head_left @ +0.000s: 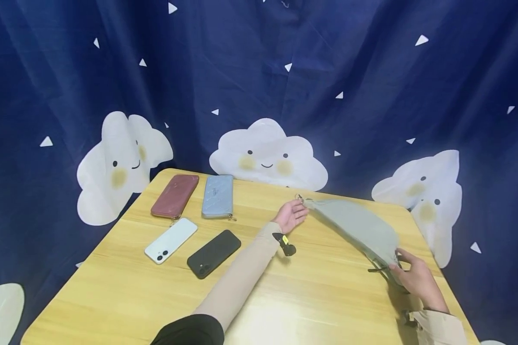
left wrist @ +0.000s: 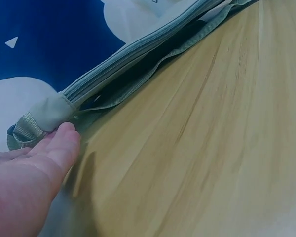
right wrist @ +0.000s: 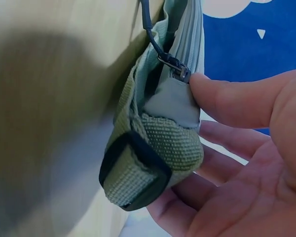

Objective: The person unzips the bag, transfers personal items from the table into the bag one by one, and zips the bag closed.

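Grey-green bag (head_left: pixel 358 225) sits near the table's right edge (head_left: pixel 417 235), black phone (head_left: pixel 214 254) well apart.

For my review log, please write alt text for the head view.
A right hand grips one end of a long grey-green fabric bag at a yellow wooden table, left hand at its other end. Leftward lie a burgundy wallet, blue wallet, white phone and black phone.

Passable over table (head_left: pixel 323 297) between left sleeve (head_left: pixel 238 278) and right hand (head_left: pixel 419 280). Blocked beyond by grey-green pouch (head_left: pixel 358 225); left of sleeve by black phone (head_left: pixel 214 254) and white phone (head_left: pixel 172 239).
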`<state>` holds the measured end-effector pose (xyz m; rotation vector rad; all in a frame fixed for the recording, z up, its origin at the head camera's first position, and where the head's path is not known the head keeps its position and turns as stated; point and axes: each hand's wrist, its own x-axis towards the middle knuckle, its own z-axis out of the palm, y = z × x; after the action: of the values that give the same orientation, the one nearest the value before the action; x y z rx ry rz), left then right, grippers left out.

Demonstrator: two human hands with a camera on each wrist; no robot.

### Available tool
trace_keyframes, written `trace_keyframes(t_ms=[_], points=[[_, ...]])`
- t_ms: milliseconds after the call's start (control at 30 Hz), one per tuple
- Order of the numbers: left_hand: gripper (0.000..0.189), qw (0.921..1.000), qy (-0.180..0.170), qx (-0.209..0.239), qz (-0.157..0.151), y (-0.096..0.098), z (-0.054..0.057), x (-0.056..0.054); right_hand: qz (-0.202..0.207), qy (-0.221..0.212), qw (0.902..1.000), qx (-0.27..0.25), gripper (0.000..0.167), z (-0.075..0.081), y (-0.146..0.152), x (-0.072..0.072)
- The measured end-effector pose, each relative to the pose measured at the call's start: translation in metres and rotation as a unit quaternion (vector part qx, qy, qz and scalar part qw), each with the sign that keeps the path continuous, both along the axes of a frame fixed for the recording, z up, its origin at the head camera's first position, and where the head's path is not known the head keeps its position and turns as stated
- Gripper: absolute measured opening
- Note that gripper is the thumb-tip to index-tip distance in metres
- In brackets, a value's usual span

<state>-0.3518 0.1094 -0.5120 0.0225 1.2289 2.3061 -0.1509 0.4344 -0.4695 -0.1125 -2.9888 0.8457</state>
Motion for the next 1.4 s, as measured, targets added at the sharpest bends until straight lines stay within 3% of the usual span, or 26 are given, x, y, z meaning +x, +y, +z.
trace_keyframes(t_ms=[300,767,933,1133,1400], points=[[0.055,0.9997,-0.002,0.004,0.023,-0.023,-0.002,-0.002,0.031,0.02,0.9993,0.006,0.054,0.006,-0.018,-0.008],[0.057,0.9981,-0.008,0.011,0.06,-0.06,0.0,-0.006,0.075,-0.034,0.9965,0.018,0.054,0.028,-0.05,-0.027],[0.054,0.9973,-0.011,0.006,0.072,-0.073,0.0,-0.008,0.091,-0.031,0.9953,0.014,0.054,0.03,-0.062,-0.031],[0.054,0.9963,-0.012,0.004,0.085,-0.082,0.001,-0.009,0.107,-0.074,0.9915,-0.006,0.068,0.031,-0.071,-0.041],[0.062,0.9958,-0.02,0.032,0.083,-0.089,-0.004,-0.008,0.11,-0.118,0.9868,0.007,0.085,0.036,-0.08,-0.055]])
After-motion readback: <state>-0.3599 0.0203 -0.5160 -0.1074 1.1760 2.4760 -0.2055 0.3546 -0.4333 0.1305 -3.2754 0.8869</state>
